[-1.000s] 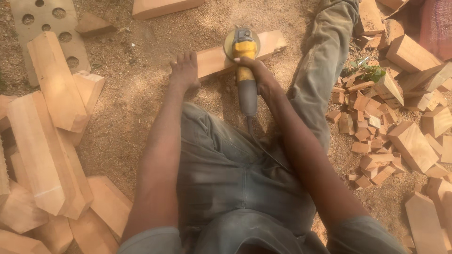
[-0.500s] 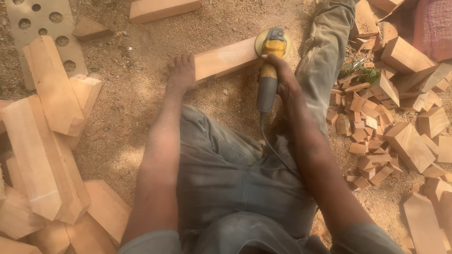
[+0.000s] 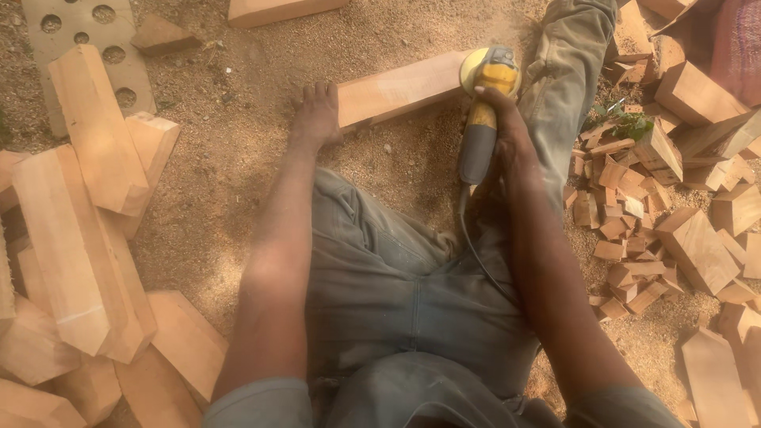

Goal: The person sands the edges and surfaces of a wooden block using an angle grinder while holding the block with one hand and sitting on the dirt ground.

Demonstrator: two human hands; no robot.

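Observation:
I sit on sandy ground with a long pale wooden plank [image 3: 396, 89] lying across in front of me. My right hand [image 3: 503, 139] grips the grey handle of a yellow power sander [image 3: 487, 87], whose round pad rests on the plank's right end. My left hand [image 3: 315, 115] lies flat, palm down, against the plank's left end, pressing on it without gripping. The sander's black cord [image 3: 476, 246] runs back over my grey trousers.
Large pale wood blocks [image 3: 79, 238] are stacked at the left. A heap of small offcuts [image 3: 634, 214] and bigger blocks lies at the right beside my outstretched leg [image 3: 567, 79]. A grey perforated slab [image 3: 87, 40] sits top left. Sawdust covers the ground.
My right hand has slid the sander rightward along the plank, from its middle to its right end. The left hand has stayed at the plank's left end.

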